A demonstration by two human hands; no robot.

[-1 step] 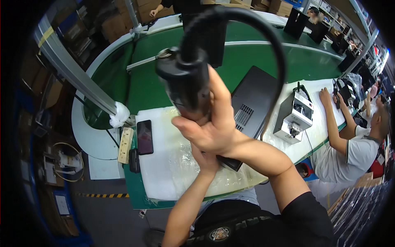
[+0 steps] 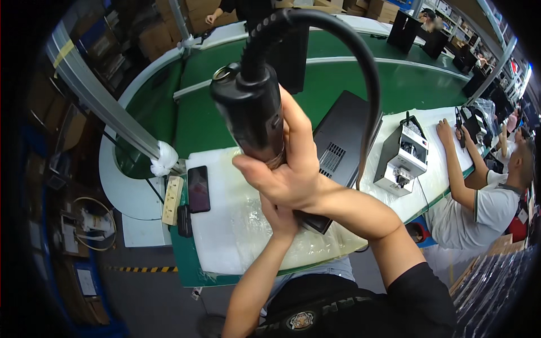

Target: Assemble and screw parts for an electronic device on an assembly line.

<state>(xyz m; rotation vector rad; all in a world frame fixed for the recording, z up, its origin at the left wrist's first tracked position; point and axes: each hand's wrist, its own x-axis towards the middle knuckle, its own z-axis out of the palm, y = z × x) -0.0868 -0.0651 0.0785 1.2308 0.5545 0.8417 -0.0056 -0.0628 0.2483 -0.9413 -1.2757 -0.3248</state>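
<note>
Right hand around one black tool (one cable), one phone

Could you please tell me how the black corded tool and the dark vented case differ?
The black corded tool is rounded and slim; the dark vented case is boxy with a broad flat face.
The tool has a thick cable rising from its top; the case shows a patch of slots.
The right hand grips the tool, while the case sits behind that hand.
Both are dark.
</note>
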